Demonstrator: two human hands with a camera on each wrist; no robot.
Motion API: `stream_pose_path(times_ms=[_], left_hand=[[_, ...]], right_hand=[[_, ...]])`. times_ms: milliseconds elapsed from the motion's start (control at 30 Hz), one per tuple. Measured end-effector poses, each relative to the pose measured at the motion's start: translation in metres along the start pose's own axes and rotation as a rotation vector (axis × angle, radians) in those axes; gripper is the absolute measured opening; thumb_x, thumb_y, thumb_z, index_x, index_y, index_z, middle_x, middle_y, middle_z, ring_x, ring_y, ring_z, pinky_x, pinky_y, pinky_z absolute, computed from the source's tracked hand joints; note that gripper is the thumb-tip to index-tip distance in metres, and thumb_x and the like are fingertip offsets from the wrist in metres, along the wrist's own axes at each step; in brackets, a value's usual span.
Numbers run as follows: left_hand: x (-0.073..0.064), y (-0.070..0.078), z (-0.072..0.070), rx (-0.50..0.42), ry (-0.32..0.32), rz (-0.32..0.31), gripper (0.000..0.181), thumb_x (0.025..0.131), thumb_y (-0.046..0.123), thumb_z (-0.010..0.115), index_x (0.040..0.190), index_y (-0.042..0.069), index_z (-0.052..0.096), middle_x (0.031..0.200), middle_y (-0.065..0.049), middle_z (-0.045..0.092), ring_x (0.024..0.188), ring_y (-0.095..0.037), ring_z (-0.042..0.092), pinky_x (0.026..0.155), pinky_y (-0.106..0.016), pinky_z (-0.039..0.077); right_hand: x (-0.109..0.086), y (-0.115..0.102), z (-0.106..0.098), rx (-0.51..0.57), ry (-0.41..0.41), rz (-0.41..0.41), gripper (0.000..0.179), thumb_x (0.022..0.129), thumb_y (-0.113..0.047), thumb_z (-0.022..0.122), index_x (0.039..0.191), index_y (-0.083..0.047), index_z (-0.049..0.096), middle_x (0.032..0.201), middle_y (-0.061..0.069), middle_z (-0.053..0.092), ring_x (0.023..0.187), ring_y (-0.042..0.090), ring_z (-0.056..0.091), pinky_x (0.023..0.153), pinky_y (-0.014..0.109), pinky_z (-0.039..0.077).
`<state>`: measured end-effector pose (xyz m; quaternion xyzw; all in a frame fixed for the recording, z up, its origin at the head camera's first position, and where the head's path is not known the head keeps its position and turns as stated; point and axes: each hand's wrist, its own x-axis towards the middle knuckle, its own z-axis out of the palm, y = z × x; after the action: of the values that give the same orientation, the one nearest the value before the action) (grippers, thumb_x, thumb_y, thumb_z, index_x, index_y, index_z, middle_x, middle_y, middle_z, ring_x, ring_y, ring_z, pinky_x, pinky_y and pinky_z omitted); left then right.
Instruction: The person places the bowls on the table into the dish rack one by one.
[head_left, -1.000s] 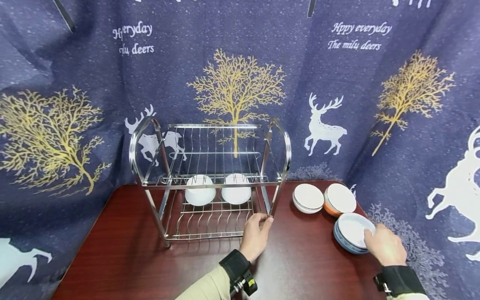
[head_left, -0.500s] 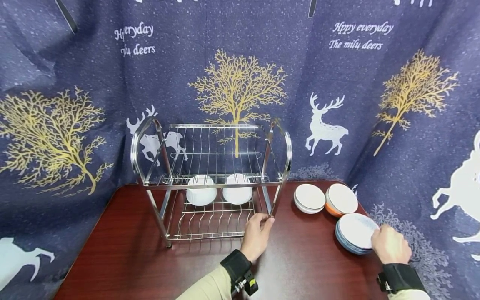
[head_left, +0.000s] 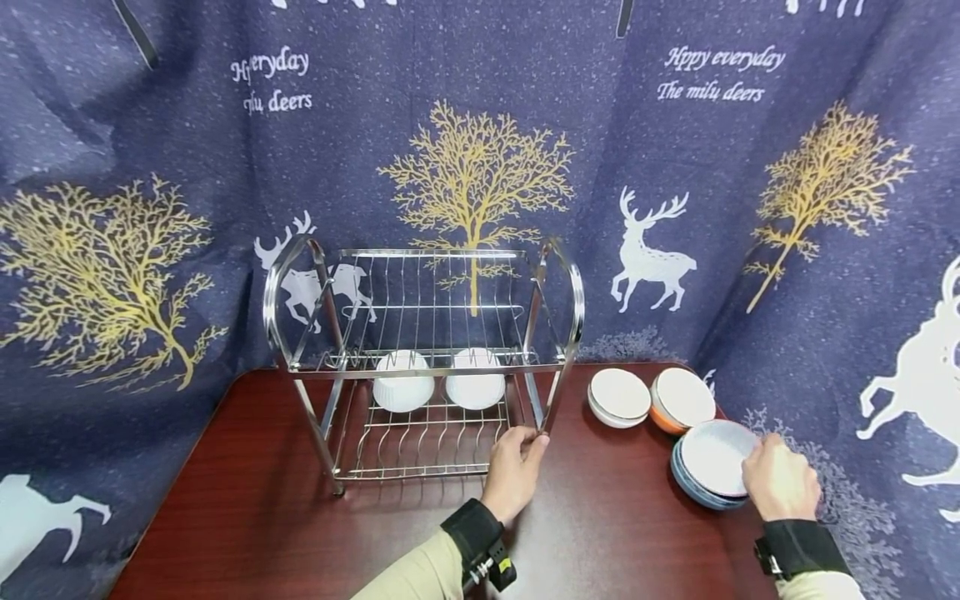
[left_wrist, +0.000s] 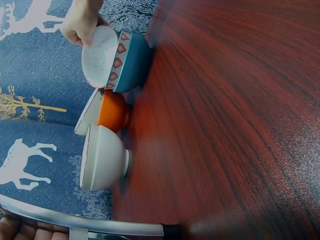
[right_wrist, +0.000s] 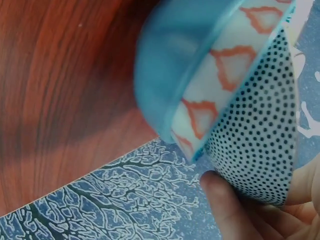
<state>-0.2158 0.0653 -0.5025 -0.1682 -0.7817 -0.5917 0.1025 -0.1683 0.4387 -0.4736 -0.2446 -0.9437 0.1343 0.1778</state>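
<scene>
My left hand (head_left: 512, 475) grips the front right leg of a two-tier metal dish rack (head_left: 427, 374). Two white bowls, a left bowl (head_left: 402, 393) and a right bowl (head_left: 476, 392), stand on edge in its lower tier. At the table's right side, my right hand (head_left: 782, 482) pinches the rim of a bowl with black dots outside (right_wrist: 260, 130), thumb on the outer wall. That bowl is tilted up out of a blue bowl (right_wrist: 165, 70) with a band of red motifs, its lower side still inside or against the blue rim.
Behind the blue bowl sit a white bowl (head_left: 619, 393) and an orange bowl (left_wrist: 114, 111), which has a white bowl (left_wrist: 90, 114) nested in it. A dark red wooden table (head_left: 592, 517) carries everything. A patterned blue cloth (head_left: 480, 67) hangs behind and at the sides.
My right hand has shifted slightly right and then up, tilting the dotted bowl's near side out of the blue bowl. My left hand stays on the rack leg.
</scene>
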Motion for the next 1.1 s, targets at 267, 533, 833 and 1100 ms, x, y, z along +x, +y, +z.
stream_pose_path(times_ms=[267,533,833,1100], left_hand=[[0.000,0.000,0.000,-0.012,0.003,-0.009,0.020,0.096,0.023,0.059,0.101,0.006,0.067,0.097,-0.006,0.064,0.087,-0.015,0.064,0.078,-0.025,0.052],[0.000,0.000,0.001,-0.063,-0.007,-0.023,0.018,0.096,0.020,0.059,0.102,0.005,0.066,0.099,-0.006,0.063,0.089,-0.016,0.065,0.080,-0.025,0.053],[-0.009,0.000,-0.001,-0.080,0.000,-0.020,0.020,0.093,0.013,0.061,0.110,0.003,0.064,0.104,-0.008,0.058,0.095,-0.021,0.062,0.084,-0.026,0.052],[-0.018,0.002,-0.009,-0.137,0.020,-0.006,0.018,0.095,0.011,0.058,0.108,0.001,0.064,0.103,-0.009,0.060,0.095,-0.022,0.061,0.083,-0.026,0.053]], right_hand=[[0.000,-0.006,-0.021,0.057,0.057,-0.041,0.024,0.093,-0.012,0.043,0.099,0.007,0.058,0.100,0.042,0.055,0.084,0.065,0.048,0.063,0.064,0.036],[-0.006,-0.029,-0.031,0.122,0.108,-0.112,0.026,0.095,-0.014,0.046,0.102,0.005,0.062,0.097,0.036,0.061,0.083,0.062,0.052,0.065,0.062,0.037],[-0.026,-0.069,-0.029,0.206,0.118,-0.226,0.023,0.095,-0.014,0.050,0.100,0.001,0.066,0.087,0.026,0.066,0.072,0.050,0.058,0.060,0.057,0.041],[-0.047,-0.095,-0.020,0.248,0.090,-0.292,0.018,0.094,-0.012,0.054,0.098,0.000,0.068,0.075,0.013,0.067,0.062,0.032,0.060,0.055,0.048,0.045]])
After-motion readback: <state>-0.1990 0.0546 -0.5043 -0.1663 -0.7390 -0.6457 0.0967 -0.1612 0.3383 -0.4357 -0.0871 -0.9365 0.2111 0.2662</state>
